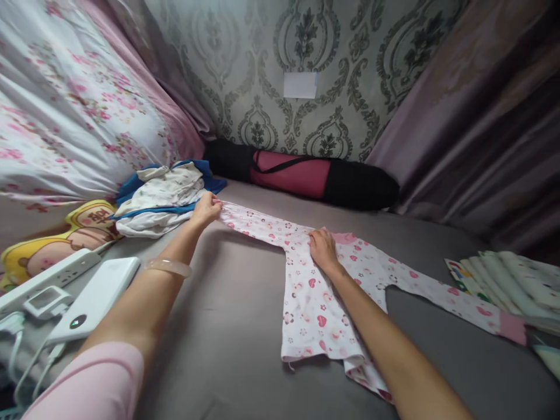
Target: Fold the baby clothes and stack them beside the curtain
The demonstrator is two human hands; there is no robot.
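A small long-sleeved shirt (324, 303), white with pink hearts and flowers, lies spread on the grey surface. Its pink neckline is at the top, and the lower hem is partly folded on the right. My left hand (207, 210) is closed around the end of one sleeve, which it pulls straight out to the left. On the shirt's shoulder beside the neckline, my right hand (322, 249) presses down with its fingers bent together on the fabric. The other sleeve stretches to the right and ends in a pink cuff (513, 328).
Crumpled white and blue clothes (166, 192) lie beyond my left hand. A yellow cartoon cushion (56, 245), power strip (52, 280) and white power bank (94, 300) with cables are at left. Folded clothes (511, 286) lie right; a black-and-red long bag (289, 175) lies along the wall.
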